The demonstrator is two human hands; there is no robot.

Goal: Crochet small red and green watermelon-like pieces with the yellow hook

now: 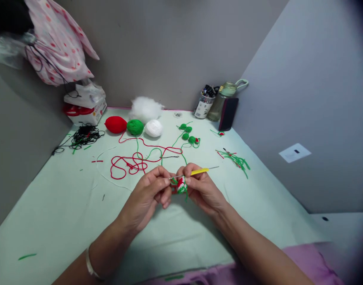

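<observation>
Near the middle of the table, my right hand is closed around a crochet hook with a yellow handle. Its thumb and fingers also pinch a small crocheted piece in red, white and green. My left hand is closed in a pinch just left of the piece, at the hook's thin metal tip, where short green yarn strands show. Exactly what lies between the left fingertips is partly hidden. Loose red yarn loops across the cloth behind my hands.
Behind stand red, green and white yarn balls and white stuffing. Small green crocheted balls lie centre-right. Yarn scraps, a phone, a bottle and a pen holder are right; tangled black yarn is left.
</observation>
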